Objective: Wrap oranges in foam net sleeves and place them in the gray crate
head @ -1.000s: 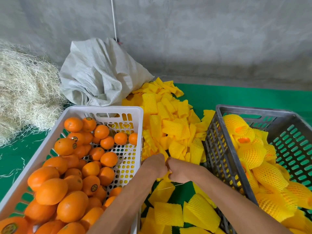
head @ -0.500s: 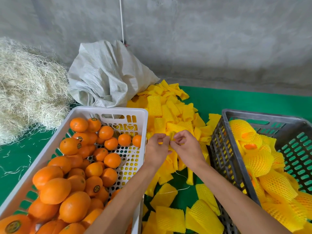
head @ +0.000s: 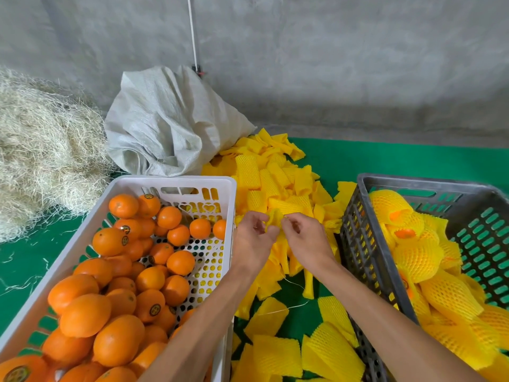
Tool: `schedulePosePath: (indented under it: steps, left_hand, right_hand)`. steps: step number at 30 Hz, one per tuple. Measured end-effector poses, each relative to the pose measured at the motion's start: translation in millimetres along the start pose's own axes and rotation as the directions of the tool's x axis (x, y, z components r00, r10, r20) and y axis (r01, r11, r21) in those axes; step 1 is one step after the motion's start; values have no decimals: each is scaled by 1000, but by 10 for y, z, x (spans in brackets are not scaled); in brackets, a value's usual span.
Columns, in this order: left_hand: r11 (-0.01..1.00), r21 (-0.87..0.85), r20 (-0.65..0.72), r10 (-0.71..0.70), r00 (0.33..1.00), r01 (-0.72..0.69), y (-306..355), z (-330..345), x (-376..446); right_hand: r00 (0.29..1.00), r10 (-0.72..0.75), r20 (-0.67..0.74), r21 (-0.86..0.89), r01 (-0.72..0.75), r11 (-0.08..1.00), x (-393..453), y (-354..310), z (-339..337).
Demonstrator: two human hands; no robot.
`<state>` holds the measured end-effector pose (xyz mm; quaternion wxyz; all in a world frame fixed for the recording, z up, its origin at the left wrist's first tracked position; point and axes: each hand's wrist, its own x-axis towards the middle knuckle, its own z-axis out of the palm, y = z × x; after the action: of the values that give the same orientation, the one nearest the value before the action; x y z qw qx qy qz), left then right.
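We hold both hands together above the green mat (head: 385,158), between the two crates. Our left hand (head: 252,241) and right hand (head: 308,241) each pinch the same small yellow foam sleeve (head: 274,218) with thumb and fingertips, the other fingers loosely curled; the sleeve is lifted just above the pile of loose sleeves (head: 275,183) that spreads over the middle of the mat, from the far edge down toward the near edge.

The white crate (head: 176,183) sits on the left part of the mat, touching our left forearm, and it holds bare oranges (head: 118,340), heaped deepest at its near end; several carry small round stickers. The gray crate (head: 355,244) stands on the right part of the mat, just beside our right forearm, and holds wrapped oranges (head: 418,257) piled along its left wall and near end, orange skin showing through a few sleeve ends.

A thin pale thread (head: 292,306) lies on the mat among the sleeves below our wrists. Behind the white crate a crumpled gray sack (head: 170,125) leans toward the concrete wall (head: 330,64), and a heap of straw (head: 44,150) fills the far left corner.
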<state>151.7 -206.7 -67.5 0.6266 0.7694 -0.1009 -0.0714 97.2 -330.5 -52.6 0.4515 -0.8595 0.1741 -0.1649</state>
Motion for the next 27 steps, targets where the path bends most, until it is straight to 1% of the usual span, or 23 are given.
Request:
schedulePosePath:
  steps: [1, 2, 3, 4, 5, 6, 8, 10, 11, 13, 14, 15, 17, 19, 21, 24, 25, 27]
  left_hand:
    - [999, 48, -23, -5, 1000, 6, -11, -5, 3]
    - [996, 85, -43, -16, 999, 19, -14, -9, 3]
    - [996, 81, -51, -24, 998, 29, -15, -13, 6]
    - [999, 38, -47, -27, 999, 29, -16, -14, 14]
    - [1000, -16, -37, -23, 999, 22, -9, -15, 17]
    - [998, -59, -24, -18, 1000, 17, -1, -18, 19]
    - [995, -98, 1, -19, 1000, 19, -8, -30, 28]
    - [987, -146, 36, -63, 997, 67, -6, -40, 44]
    - [977, -186, 54, -93, 994, 102, 5, -42, 50]
    - [947, -271, 92, -151, 984, 170, 37, -47, 60]
    - [929, -310, 118, -175, 977, 204, 54, -55, 66]
    - [904, -351, 158, -200, 967, 244, 67, -64, 71]
    - [821, -452, 290, -233, 928, 348, 89, -92, 78]
    - [727, -521, 426, -233, 874, 447, 105, -124, 93]
    - [624, -564, 515, -246, 821, 541, 139, -145, 98]
    - [482, -607, 594, -254, 763, 632, 206, -177, 83]
    - [458, -615, 606, -247, 757, 642, 214, -183, 80]
    - [443, -621, 622, -223, 751, 646, 222, -190, 71]
  right_hand:
    - [1000, 18, -12, 34, -18, 999, 11, -20, -1]
    - [999, 51, -14, 105, -50, 993, 16, -45, -3]
    - [996, 93, -2, 209, -90, 974, 20, -71, 1]
    - [990, 135, 27, 337, -136, 932, 11, -98, 8]
    - [981, 180, 71, 471, -192, 861, -1, -127, 13]
    - [967, 228, 113, 590, -249, 768, -10, -155, 12]
    - [927, 336, 167, 754, -340, 563, -1, -183, -6]
    - [873, 437, 218, 837, -398, 377, 44, -165, -25]
    - [844, 475, 250, 855, -423, 301, 66, -155, -37]
    - [794, 522, 311, 866, -463, 189, 104, -150, -52]
    - [779, 532, 333, 866, -476, 155, 118, -157, -61]
    - [769, 535, 350, 863, -487, 135, 130, -165, -77]
    - [764, 524, 376, 851, -508, 129, 143, -183, -127]
    - [779, 491, 390, 845, -515, 146, 148, -199, -179]
    - [795, 467, 386, 842, -511, 174, 150, -228, -215]
    - [788, 495, 367, 823, -523, 223, 138, -258, -212]
    - [784, 508, 357, 816, -526, 238, 133, -261, -206]
    - [784, 522, 335, 809, -523, 267, 132, -258, -192]
